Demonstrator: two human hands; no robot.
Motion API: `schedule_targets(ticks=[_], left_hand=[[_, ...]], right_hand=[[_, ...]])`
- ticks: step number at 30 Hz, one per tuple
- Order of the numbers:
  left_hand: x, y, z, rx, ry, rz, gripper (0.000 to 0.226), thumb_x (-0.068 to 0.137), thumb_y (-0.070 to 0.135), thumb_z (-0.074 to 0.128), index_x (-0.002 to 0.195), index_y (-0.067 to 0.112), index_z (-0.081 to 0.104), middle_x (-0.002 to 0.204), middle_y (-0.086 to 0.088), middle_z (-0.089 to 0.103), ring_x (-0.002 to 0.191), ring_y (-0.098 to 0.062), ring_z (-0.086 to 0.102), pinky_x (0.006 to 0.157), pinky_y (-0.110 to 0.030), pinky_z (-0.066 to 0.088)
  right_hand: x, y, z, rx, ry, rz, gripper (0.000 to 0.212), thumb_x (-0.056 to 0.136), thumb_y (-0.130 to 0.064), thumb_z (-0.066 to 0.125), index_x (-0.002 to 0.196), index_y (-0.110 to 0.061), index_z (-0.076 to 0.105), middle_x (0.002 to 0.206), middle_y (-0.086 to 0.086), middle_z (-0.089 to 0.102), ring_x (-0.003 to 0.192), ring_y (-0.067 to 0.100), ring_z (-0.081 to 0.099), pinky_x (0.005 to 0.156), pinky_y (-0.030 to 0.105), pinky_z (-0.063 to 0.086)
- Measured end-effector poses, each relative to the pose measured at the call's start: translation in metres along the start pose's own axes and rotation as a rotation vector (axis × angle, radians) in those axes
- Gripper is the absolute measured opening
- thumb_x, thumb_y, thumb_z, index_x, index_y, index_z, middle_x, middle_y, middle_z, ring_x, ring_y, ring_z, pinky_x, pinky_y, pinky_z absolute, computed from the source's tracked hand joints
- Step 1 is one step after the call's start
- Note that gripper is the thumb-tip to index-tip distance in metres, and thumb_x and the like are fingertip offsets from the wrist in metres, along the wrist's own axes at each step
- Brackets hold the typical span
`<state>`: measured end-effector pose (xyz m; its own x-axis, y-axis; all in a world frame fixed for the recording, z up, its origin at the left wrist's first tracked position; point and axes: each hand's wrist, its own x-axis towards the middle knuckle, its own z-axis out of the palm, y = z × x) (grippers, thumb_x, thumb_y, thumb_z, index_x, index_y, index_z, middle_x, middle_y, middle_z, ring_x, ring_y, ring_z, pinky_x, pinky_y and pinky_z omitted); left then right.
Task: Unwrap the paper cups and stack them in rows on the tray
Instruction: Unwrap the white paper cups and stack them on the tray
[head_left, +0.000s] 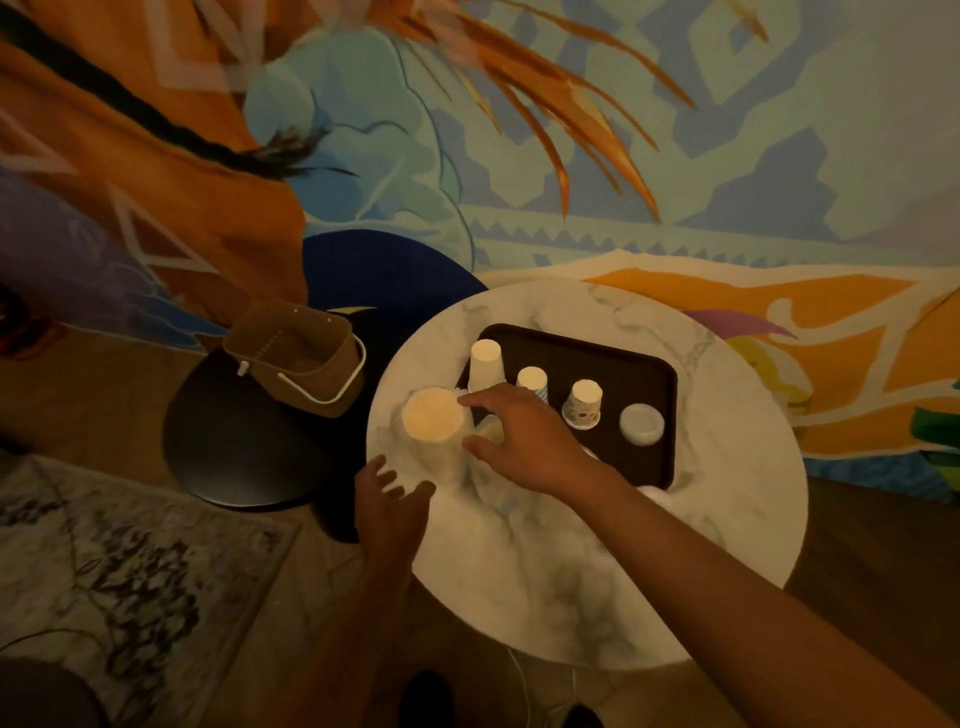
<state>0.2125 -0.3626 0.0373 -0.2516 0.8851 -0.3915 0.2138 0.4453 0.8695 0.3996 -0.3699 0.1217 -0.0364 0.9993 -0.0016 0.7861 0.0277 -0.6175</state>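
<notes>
The wrapped stack (431, 421) stands on the tabletop (571, 571), touching or just beside the tray's (660, 384) left edge, with its pale round end facing up. Crumpled clear wrap (467, 488) spreads from its foot toward you.

Your right hand (514, 431) reaches across to the stack's right side, forefinger and thumb spread apart on either side of it. I cannot tell whether they press the stack or only hover against it. A pale shape shows between finger and thumb, too blurred to name. Your left hand (392, 499) hangs at the tabletop's near-left edge, fingers apart, holding nothing.

On the tray 3 upturned stacks stand in 1 row: a tall white one (487, 364) and 2 shorter printed ones (532, 382) (584, 402). A clear round piece (641, 423) lies to their right.

Expect the cups to be very light and thin-walled, so they likely crush or go oval under a hard squeeze. The film looks slick and loose. Grip the stack low around its sides, where nested walls should be stiffest. Let your left hand pinch the loose wrap near the foot and peel it away. A tall, light stack probably tips easily, so steady it upright.
</notes>
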Motion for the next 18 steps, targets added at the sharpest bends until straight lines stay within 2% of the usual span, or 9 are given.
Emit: schedule_targets(ticks=[4,7,9,11,13,15,18], left_hand=[[0.023,0.034,-0.031,0.257,-0.087,0.293,0.078,0.082,0.012,0.081,0.147,0.028,0.041,0.147,-0.003,0.049,0.13,-0.024,0.053,0.105,-0.045,0.05],[0.042,0.049,-0.048,0.36,-0.226,0.468,0.076,0.086,0.009,0.071,0.149,0.036,0.038,0.147,0.003,0.047,0.13,-0.02,0.052,0.103,-0.04,0.05],[0.054,0.061,-0.05,0.47,-0.314,0.534,0.068,0.093,0.012,0.069,0.152,0.029,0.039,0.151,-0.002,0.047,0.137,-0.024,0.049,0.111,-0.044,0.045],[0.065,0.068,-0.049,0.516,-0.388,0.512,0.062,0.096,0.016,0.068,0.152,0.026,0.042,0.151,-0.001,0.049,0.139,-0.021,0.048,0.115,-0.042,0.042],[0.076,0.069,-0.05,0.47,-0.429,0.471,0.057,0.093,0.016,0.072,0.145,0.028,0.05,0.141,0.003,0.058,0.129,-0.015,0.054,0.107,-0.033,0.046],[0.083,0.065,-0.051,0.483,-0.439,0.509,0.046,0.092,0.015,0.073,0.135,0.026,0.06,0.126,0.007,0.065,0.115,-0.009,0.058,0.095,-0.022,0.047],[0.09,0.063,-0.049,0.502,-0.405,0.569,0.029,0.095,0.019,0.069,0.124,0.026,0.067,0.106,0.012,0.066,0.103,-0.008,0.063,0.075,-0.01,0.043]], right_hand=[[0.021,-0.021,0.016,-0.071,-0.002,0.055,0.052,0.091,-0.025,0.075,0.14,-0.034,0.058,0.142,-0.003,0.055,0.129,0.017,0.051,0.108,0.033,0.043],[0.035,-0.031,0.022,-0.149,-0.036,0.145,0.059,0.088,-0.019,0.078,0.141,-0.032,0.056,0.141,0.0,0.055,0.13,0.021,0.052,0.108,0.037,0.045],[0.041,-0.036,0.023,-0.188,-0.059,0.195,0.062,0.086,-0.017,0.079,0.142,-0.03,0.056,0.14,0.002,0.055,0.129,0.023,0.053,0.106,0.038,0.047],[0.047,-0.042,0.021,-0.198,-0.067,0.236,0.061,0.086,-0.013,0.078,0.141,-0.028,0.057,0.139,0.003,0.057,0.127,0.024,0.055,0.104,0.038,0.048],[0.051,-0.046,0.018,-0.162,-0.067,0.262,0.055,0.087,-0.008,0.075,0.137,-0.024,0.061,0.137,0.005,0.06,0.125,0.025,0.058,0.103,0.038,0.049],[0.054,-0.047,0.017,-0.078,-0.046,0.309,0.05,0.088,-0.005,0.073,0.134,-0.022,0.064,0.135,0.005,0.064,0.124,0.024,0.059,0.105,0.039,0.049],[0.061,-0.04,0.019,0.011,0.017,0.409,0.049,0.087,-0.003,0.071,0.133,-0.021,0.066,0.135,0.003,0.065,0.124,0.021,0.06,0.101,0.03,0.047]])
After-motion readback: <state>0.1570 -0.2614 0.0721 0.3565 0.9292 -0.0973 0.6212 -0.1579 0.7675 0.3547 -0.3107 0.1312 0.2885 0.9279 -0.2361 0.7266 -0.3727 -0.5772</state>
